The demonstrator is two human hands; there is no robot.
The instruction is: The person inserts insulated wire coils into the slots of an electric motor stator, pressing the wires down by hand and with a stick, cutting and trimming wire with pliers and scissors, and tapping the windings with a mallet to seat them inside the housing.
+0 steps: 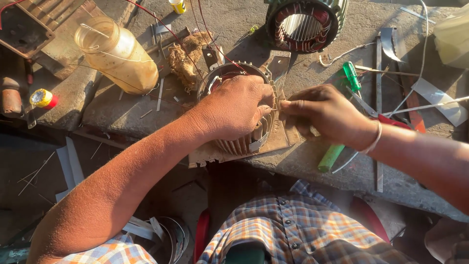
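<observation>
Head view: left hand [239,105] clasped over finned motor stator [244,132] near worktop [122,112] front edge; right hand [325,115] fingertips pinched shut beside it, contents unclear.

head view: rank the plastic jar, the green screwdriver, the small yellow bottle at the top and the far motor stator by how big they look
1. plastic jar and far motor stator: look alike, and the stator is cut off by the frame edge, so unranked
2. green screwdriver: mostly hidden under the right hand
3. small yellow bottle
</observation>
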